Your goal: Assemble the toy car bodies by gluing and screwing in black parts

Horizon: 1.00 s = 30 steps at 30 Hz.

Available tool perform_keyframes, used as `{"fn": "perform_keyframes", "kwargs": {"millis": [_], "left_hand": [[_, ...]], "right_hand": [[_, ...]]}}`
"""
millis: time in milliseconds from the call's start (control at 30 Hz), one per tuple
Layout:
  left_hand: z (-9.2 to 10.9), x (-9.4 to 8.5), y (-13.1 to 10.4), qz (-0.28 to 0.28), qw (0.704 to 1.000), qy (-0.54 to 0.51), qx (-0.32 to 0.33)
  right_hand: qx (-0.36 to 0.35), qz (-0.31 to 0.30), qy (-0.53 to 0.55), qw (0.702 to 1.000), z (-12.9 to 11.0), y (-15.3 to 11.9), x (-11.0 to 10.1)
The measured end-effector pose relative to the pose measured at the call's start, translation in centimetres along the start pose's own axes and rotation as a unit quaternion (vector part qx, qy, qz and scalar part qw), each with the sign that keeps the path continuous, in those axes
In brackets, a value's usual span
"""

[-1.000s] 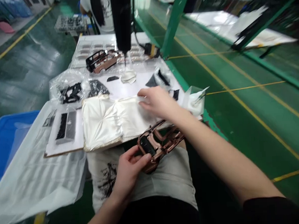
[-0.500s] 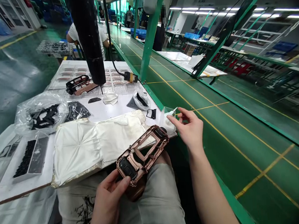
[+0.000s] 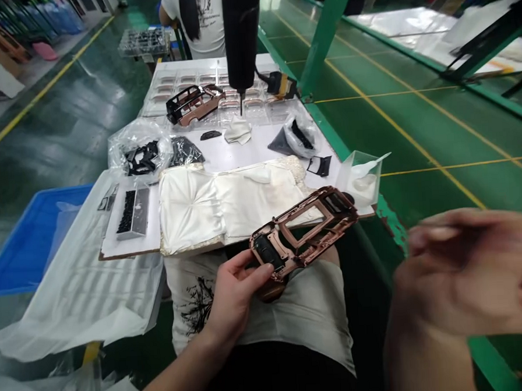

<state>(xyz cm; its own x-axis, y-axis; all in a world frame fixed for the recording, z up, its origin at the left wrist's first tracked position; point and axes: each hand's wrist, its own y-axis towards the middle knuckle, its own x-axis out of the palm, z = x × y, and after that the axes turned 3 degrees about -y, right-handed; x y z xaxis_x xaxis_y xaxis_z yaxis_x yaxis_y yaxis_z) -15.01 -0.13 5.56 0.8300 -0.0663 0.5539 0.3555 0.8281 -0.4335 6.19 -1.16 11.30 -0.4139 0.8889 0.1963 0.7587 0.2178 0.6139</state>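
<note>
My left hand [image 3: 235, 290] grips one end of a copper-brown toy car body shell [image 3: 286, 236], thumb on top. The shell is tilted above my lap, its open underside facing me, with black parts fitted at both ends. At the far right, my right hand [image 3: 475, 272] is raised and smeared by motion; whether it holds anything cannot be made out. Nearest to it is a clear plastic box [image 3: 374, 192] at the table's right corner, with a white pointed piece [image 3: 367, 168] leaning out. Behind the shell lies a white cloth-covered pad [image 3: 192, 211].
A black power screwdriver [image 3: 242, 39] hangs over the table, bit down. Behind stand another car body [image 3: 199, 105] and clear trays [image 3: 256, 111]. Bags of black parts [image 3: 140, 158] [image 3: 295, 138] and a box of small black pieces [image 3: 139, 213] lie around. A green post [image 3: 326, 34] rises right.
My right hand has moved away from the clear box, to the right and nearer me. My left hand still holds the car shell. The view has turned right and downward.
</note>
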Motion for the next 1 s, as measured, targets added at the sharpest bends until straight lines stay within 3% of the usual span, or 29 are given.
{"fn": "perform_keyframes", "kwargs": {"millis": [67,133,167,833,1000], "left_hand": [[-0.1,-0.1,0.0,-0.005,1.000,-0.001,0.001],[-0.1,-0.1,0.0,-0.010,1.000,0.001,0.001],[-0.1,-0.1,-0.1,-0.012,1.000,0.004,0.001],[0.0,0.0,-0.1,0.006,0.999,0.036,0.005],[0.0,0.0,-0.2,0.007,1.000,0.031,0.002]], "right_hand": [[0.072,-0.113,0.025,0.991,-0.9,-2.8,-0.2],[0.155,-0.220,0.020,0.963,-0.9,-4.8,-0.4],[0.174,-0.245,0.011,0.954,-0.6,-5.4,-0.6],[0.085,-0.314,-0.075,0.943,-0.2,-6.2,-1.7],[0.094,-0.306,-0.070,0.945,-0.2,-6.1,-1.6]]}}
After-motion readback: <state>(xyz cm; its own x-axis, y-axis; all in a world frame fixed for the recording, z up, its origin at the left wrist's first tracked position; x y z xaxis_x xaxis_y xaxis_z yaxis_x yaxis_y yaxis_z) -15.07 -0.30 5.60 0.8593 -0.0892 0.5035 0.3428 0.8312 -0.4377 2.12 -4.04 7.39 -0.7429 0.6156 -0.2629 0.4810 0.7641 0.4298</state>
